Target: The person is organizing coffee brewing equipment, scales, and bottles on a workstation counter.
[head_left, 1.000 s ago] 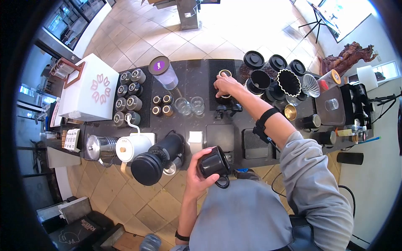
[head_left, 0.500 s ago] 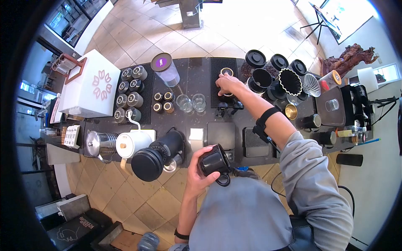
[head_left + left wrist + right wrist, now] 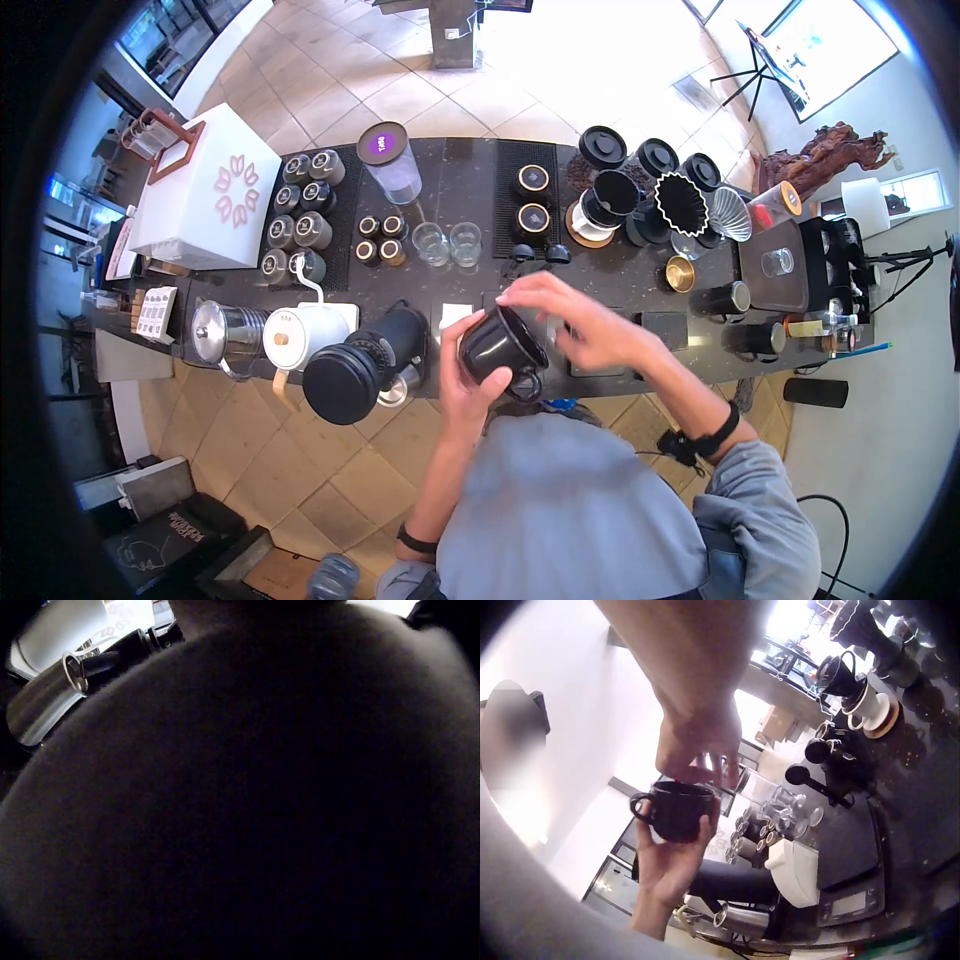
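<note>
A glossy black mug [image 3: 490, 350] is tilted in my left hand [image 3: 462, 390], whose fingers and thumb wrap its sides. Its handle sticks out toward my body. My right hand [image 3: 590, 325], a bit blurred, hovers at the mug's rim with fingers loosely extended. From the right wrist view, the right hand [image 3: 701, 746] hangs over the mouth of the mug [image 3: 679, 814], holding nothing visible. Two dark round containers with tan-rimmed tops, one [image 3: 532, 180] behind the other [image 3: 532, 220], stand on a black ribbed mat [image 3: 512, 160]. Skin darkens most of the left wrist view.
Near the left hand are a black grinder [image 3: 350, 375], a white kettle [image 3: 290, 340] and a metal pitcher [image 3: 45, 709]. Two clear glasses stand beyond, one [image 3: 465, 243] near the mat. Black drippers, one [image 3: 682, 205] ribbed, crowd the right. A scale [image 3: 847, 889] lies at the counter's near edge.
My right hand has left the tan-rimmed containers on the mat and come back to the mug's rim. The left hand keeps its grip on the mug, nearly in place.
</note>
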Demonstrator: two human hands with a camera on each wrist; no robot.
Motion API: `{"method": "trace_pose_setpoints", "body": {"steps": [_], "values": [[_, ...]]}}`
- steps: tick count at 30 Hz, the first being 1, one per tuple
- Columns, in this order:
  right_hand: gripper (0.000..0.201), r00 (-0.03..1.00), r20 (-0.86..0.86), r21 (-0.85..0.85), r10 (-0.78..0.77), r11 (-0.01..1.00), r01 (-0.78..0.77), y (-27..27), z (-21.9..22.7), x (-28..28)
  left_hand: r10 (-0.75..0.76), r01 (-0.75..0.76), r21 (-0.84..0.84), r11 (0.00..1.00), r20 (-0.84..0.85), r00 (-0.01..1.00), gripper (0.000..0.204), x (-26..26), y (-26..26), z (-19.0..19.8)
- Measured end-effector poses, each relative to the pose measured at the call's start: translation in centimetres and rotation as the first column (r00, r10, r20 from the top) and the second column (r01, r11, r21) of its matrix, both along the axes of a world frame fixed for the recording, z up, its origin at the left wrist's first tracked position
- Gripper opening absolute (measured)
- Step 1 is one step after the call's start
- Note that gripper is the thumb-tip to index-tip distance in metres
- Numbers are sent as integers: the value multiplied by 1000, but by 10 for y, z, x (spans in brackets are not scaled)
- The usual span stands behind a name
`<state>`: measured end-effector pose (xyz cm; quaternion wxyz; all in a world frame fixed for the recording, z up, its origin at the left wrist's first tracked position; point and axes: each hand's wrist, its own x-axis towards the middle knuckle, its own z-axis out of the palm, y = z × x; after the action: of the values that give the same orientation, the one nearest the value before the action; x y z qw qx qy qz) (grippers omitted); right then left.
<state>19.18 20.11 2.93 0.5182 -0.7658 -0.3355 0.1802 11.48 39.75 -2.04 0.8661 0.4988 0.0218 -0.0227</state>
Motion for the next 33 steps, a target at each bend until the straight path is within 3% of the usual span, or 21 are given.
{"method": "trace_pose_setpoints", "body": {"steps": [4, 7, 12, 14, 16, 19, 21, 22, 24, 25, 28, 30, 33], "values": [[84, 996, 88, -115, 11, 993, -1, -1, 17, -35, -120, 127, 92, 988, -78, 990, 64, 11, -6, 2], [83, 922, 382, -381, 62, 920, 96, -2, 10, -39, -180, 192, 111, 975, -110, 978, 59, 15, -13, 3], [81, 884, 466, -296, -38, 935, 196, -10, -7, -40, -240, 263, 198, 944, -135, 961, 68, 20, -22, 2], [84, 896, 411, -136, -170, 960, 245, -11, -11, -42, -269, 289, 223, 931, -113, 956, 71, 20, -22, -2], [84, 912, 311, -31, -266, 957, 290, -12, -13, -45, -250, 241, -69, 968, -186, 950, 70, 21, -23, 0], [83, 889, 236, 68, -393, 919, 389, -9, -10, -49, -261, 250, -156, 956, -58, 964, 78, 18, -29, 4], [83, 840, -62, 238, -539, 810, 537, -4, -12, -50, -223, 228, -157, 961, 43, 974, 93, 15, -34, -2], [83, 836, -50, 240, -546, 806, 541, 0, -15, -51, -231, 237, -159, 958, 55, 971, 93, 15, -38, 1], [83, 690, -530, 402, -494, 570, 717, 9, -21, -55, -214, 229, -93, 969, 148, 966, 101, 16, -45, 8], [82, 632, -632, 389, -449, 522, 759, 13, -18, -56, -197, 212, -67, 975, 184, 963, 102, 18, -46, 0], [80, 575, -682, 338, -452, 503, 795, 18, -25, -61, -163, 158, 45, 986, 137, 977, 97, 19, -46, -5], [78, 554, -692, 313, -463, 500, 808, 16, -22, -61, -158, 157, 20, 987, 162, 974, 93, 19, -45, -4], [77, 565, -700, 208, -437, 631, 747, 1, -18, -59, -195, 191, 42, 981, 142, 970, 93, 19, -38, -9]]}}
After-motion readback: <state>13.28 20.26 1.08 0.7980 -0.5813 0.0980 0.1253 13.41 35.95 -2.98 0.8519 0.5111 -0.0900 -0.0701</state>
